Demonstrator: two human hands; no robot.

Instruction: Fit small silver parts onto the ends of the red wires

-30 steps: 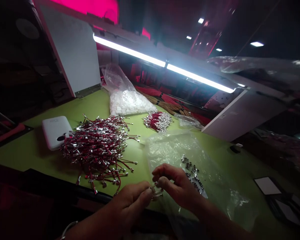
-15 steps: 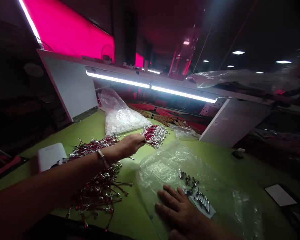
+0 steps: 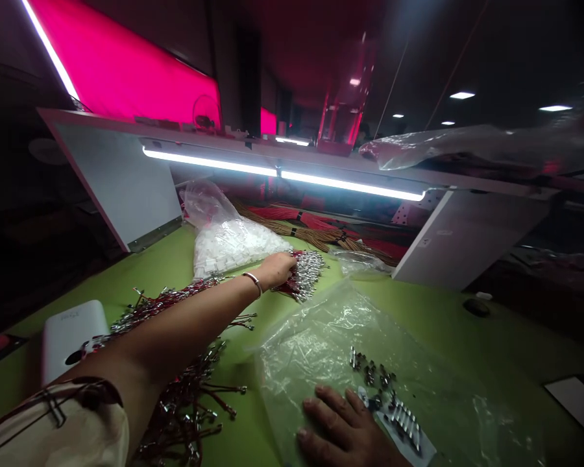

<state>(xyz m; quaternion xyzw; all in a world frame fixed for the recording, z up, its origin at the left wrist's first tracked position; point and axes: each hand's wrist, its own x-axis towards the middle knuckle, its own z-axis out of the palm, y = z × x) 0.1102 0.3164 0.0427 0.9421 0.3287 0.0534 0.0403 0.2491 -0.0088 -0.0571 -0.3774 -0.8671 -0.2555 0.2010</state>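
My left hand [image 3: 276,270] reaches far forward, its fingers curled closed on red wires at the left edge of a neat pile of red wires with silver metal ends [image 3: 307,275]. Its fingertips are partly hidden. Beneath and beside my left forearm lies a large loose heap of similar wires [image 3: 187,415]. My right hand [image 3: 343,428] rests open, palm down with fingers spread, on a clear plastic bag [image 3: 316,344]. Beyond and right of its fingers, small dark metal parts [image 3: 372,370] and a row of shiny metal pieces on a pale card [image 3: 405,425] lie on the bag.
A clear bag of white plastic pieces [image 3: 241,243] stands behind the left hand. On the green table [image 3: 418,305] are a white box-shaped device [image 3: 75,331] and a dark mouse-like object [image 3: 477,307]. Brown and red cable bundles [image 3: 316,233] lie under the lit shelf [image 3: 350,184].
My left hand has moved forward and slightly right, onto the neat pile's left edge. The right hand stays flat on the bag. The camera view has shifted somewhat.
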